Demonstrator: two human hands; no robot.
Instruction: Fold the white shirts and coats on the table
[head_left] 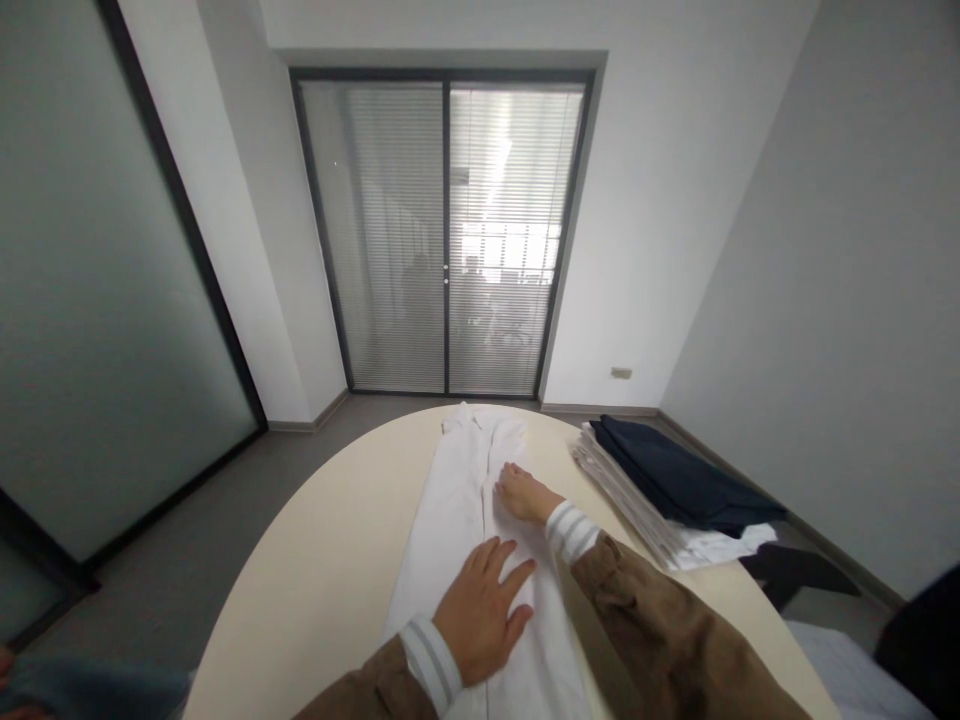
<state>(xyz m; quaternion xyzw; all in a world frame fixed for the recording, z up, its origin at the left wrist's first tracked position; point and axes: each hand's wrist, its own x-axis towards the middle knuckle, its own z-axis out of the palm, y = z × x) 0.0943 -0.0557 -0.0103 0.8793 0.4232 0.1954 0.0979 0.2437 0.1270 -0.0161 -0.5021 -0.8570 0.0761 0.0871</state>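
Observation:
A long white garment [439,530] lies stretched lengthwise over the round table, with a seam or fold line running down its middle. Its exact kind I cannot make out. My left hand [484,610] rests palm down on the near part of the cloth, its fingers spread. Farther up, my right hand [523,492] is on the right half of the garment, beside the middle line. Its fingers are curled close together against the fabric, and they appear to pinch it. Wrinkles show at the garment's far end.
The cream round table [322,550] fills the lower middle. At its right edge sits a stack of folded clothes [626,490] with a dark navy garment [675,470] on top. Light cloth [847,650] shows at lower right. Part of another person [90,685] appears at lower left.

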